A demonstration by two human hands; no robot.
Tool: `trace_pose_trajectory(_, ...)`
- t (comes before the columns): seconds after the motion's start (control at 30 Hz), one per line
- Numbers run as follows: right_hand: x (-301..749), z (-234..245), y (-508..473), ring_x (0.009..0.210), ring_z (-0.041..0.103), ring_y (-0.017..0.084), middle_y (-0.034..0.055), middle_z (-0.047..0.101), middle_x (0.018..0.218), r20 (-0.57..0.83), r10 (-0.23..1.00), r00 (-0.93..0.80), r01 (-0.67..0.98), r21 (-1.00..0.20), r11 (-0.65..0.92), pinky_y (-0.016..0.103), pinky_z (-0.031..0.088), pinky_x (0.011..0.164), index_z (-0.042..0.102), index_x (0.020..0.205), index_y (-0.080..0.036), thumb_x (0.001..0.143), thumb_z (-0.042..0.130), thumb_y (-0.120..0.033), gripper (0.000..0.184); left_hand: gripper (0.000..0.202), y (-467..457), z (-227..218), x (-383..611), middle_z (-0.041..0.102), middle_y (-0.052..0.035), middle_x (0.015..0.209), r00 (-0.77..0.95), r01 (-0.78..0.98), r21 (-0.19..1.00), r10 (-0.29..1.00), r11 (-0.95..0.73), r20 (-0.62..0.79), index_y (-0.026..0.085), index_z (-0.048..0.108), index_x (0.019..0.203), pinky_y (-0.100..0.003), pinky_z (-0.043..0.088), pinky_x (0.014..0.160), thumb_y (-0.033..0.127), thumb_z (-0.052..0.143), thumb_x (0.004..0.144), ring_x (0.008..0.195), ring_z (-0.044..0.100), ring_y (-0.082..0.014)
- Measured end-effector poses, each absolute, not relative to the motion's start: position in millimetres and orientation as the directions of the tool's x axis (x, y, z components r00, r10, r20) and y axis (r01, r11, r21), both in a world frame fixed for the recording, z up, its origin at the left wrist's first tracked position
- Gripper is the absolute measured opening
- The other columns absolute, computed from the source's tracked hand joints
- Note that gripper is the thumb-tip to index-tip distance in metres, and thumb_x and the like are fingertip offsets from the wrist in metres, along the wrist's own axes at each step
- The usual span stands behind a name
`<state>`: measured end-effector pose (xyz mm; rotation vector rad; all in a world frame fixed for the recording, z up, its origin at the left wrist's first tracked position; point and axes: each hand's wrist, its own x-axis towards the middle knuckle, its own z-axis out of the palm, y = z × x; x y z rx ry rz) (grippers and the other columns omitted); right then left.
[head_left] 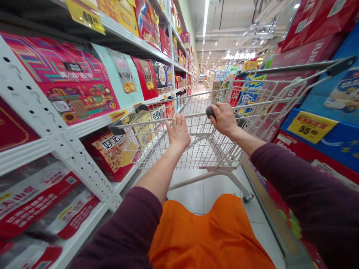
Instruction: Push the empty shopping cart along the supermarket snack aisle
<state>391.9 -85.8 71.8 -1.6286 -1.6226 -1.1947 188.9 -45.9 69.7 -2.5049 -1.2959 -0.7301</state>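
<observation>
A wire shopping cart (207, 149) stands in front of me, its basket holding nothing I can make out. My right hand (223, 118) is closed around the cart's handle (151, 120), near a dark grey grip. My left hand (178, 132) lies against the same handle, palm forward and fingers spread upward. Maroon sleeves cover both my forearms, and an orange garment (207, 235) covers my front.
White perforated metal shelving (36, 108) with colourful boxed goods runs along the left. Stacked red and blue boxes (316, 97) with a yellow price sign (311, 127) line the right. A tiled aisle floor (193, 190) stretches ahead between them.
</observation>
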Motion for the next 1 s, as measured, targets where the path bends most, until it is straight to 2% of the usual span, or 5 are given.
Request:
trace_pose_trajectory(0.2,329.2,71.8,-58.5,0.102,0.048,0.028,0.0123,0.061,0.116,0.822,0.547,-0.155,0.980,0.198,-0.020,0.042,0.036,0.092,0.058,0.120,-0.018,0.091,0.042,-0.030,0.036,0.076,-44.8,71.9,180.1,0.029,-0.0156,0.157,0.513,0.809,-0.026,0.682,-0.588,0.521,0.010,0.023,0.150,-0.056,0.012,0.119,0.015,0.047,0.077,0.146,0.020,-0.0290)
trace_pose_trajectory(0.33,346.8,72.2,-70.2,0.102,0.050,0.028,0.0110,0.061,0.119,0.814,0.559,-0.161,0.976,0.215,-0.032,0.044,0.033,0.096,0.057,0.123,-0.020,0.091,0.044,-0.033,0.037,0.077,-44.9,71.7,178.2,0.027,-0.0151,0.158,0.537,0.799,-0.047,0.677,-0.599,0.503,0.010,0.020,0.151,-0.055,0.010,0.120,0.014,0.046,0.078,0.147,0.019,-0.0285)
trace_pose_trajectory(0.53,378.8,72.6,-88.1,0.108,0.051,0.031,0.0127,0.060,0.121,0.830,0.553,-0.074,0.990,0.127,-0.058,0.049,0.036,0.095,0.054,0.127,-0.021,0.088,0.046,-0.032,0.041,0.078,-45.5,75.4,179.2,0.029,-0.0167,0.156,0.541,0.777,0.006,0.672,-0.630,0.505,0.010,0.021,0.150,-0.054,0.008,0.121,0.017,0.049,0.078,0.146,0.020,-0.0318)
trace_pose_trajectory(0.8,358.3,71.9,-69.9,0.121,0.051,0.030,0.0199,0.056,0.132,0.829,0.558,-0.033,0.999,0.042,-0.004,0.049,0.039,0.101,0.035,0.145,-0.008,0.087,0.040,-0.024,0.060,0.069,-60.8,105.0,215.1,0.029,-0.0105,0.158,0.684,0.522,-0.036,0.393,-0.852,0.615,0.012,0.023,0.149,-0.041,0.016,0.121,0.010,0.037,0.081,0.147,0.021,-0.0204)
trace_pose_trajectory(1.0,376.3,65.2,-85.5,0.122,0.049,0.031,0.0166,0.057,0.132,0.855,0.517,0.035,0.995,0.018,-0.098,0.057,0.025,0.109,0.028,0.149,-0.011,0.082,0.042,-0.024,0.070,0.052,-68.6,102.9,244.6,0.043,-0.0133,0.149,0.720,0.487,-0.035,0.379,-0.872,0.581,0.008,0.037,0.142,-0.041,0.021,0.119,0.015,0.034,0.090,0.139,0.035,-0.0216)
